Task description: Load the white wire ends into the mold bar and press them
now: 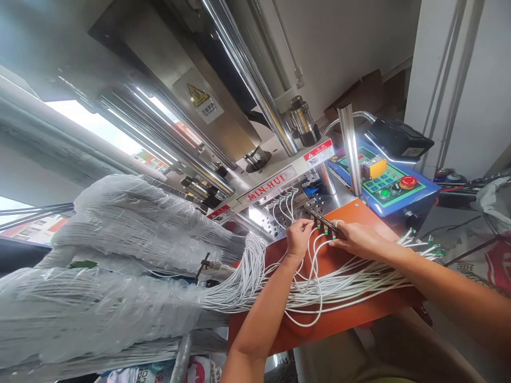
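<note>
Head view: Before us, white cables (327, 290) cross the orange board (367, 218), where a snagged loop could, we judge, tug a green-tipped end (326, 231) out of line along the dark bar (328, 224). The right hand (355, 239) clasps that bar; the left hand (297, 236) curls beside it, its hold masked, so we cannot tell. Beyond, the press (275, 183) partly hides its interior.

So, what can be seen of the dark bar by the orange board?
The dark bar is slim, straight and metallic-looking. Small green-and-silver connectors line its near side, with white cables curving away. It slants down to the right at the machine-side edge of the orange board. The right grip holds its right end; the left grip is near its left part, contact unclear.
</note>
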